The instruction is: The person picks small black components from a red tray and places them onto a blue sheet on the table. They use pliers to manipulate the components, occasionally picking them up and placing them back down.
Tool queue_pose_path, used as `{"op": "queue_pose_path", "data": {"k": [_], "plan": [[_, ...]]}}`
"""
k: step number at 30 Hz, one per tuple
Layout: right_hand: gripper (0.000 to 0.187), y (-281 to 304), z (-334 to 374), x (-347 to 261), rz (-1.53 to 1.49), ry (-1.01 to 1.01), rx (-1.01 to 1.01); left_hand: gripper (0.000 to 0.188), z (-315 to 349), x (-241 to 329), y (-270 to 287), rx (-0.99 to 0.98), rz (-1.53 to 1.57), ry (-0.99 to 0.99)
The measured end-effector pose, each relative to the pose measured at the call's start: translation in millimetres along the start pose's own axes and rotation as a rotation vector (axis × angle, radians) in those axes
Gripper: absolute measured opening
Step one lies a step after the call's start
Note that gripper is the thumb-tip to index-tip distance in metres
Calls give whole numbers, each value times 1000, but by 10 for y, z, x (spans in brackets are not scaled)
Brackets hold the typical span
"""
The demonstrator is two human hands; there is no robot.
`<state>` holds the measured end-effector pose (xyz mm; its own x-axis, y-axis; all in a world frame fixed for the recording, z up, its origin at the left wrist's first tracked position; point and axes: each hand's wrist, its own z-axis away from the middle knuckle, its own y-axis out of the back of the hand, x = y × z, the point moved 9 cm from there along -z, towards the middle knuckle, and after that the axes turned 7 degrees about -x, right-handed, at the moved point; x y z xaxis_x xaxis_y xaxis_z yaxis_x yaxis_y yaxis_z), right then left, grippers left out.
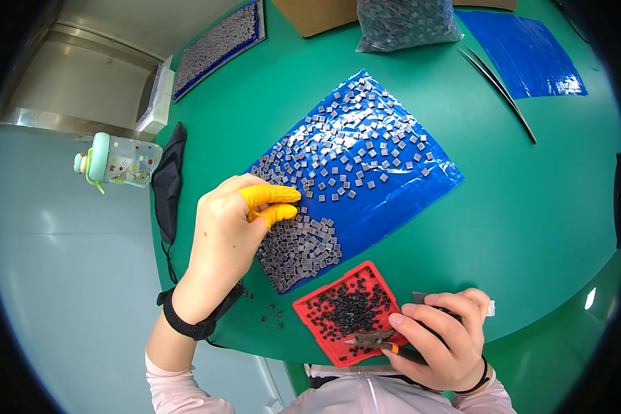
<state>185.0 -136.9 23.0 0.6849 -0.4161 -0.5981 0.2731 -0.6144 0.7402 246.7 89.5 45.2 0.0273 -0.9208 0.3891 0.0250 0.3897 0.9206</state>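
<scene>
Left hand [231,214]: fingertips narrowly parted at grey squares [302,245] on blue sheet [374,212]; can't tell if pinching one. Right hand [448,338] holds cutters [371,339] over red tray [309,295]. Risks: sleeve snag tips tray, spilling black bits [355,312]; brushing fingers scatter squares.

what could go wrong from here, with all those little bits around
1. The red tray sits close to the table's near edge, with the cutters in the right hand over it; a knock might spill its black pieces.
2. The left hand is right by the loose grey squares; a careless sweep could scatter them off the blue sheet.
3. A few black bits already lie outside the tray and may get lost.
</scene>
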Motion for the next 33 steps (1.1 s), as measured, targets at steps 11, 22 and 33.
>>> {"op": "queue_pose_path", "data": {"k": [11,22,33], "plan": [[51,10,2,-2,-3,5,5,27,17,72,31,-9,-102,-77],[52,4,-3,12,-2,-9,-6,22,70,35,60,6,-89,-21],[53,10,-29,2,11,-20,-16,23,415,79,339,48,-118,76]]}}
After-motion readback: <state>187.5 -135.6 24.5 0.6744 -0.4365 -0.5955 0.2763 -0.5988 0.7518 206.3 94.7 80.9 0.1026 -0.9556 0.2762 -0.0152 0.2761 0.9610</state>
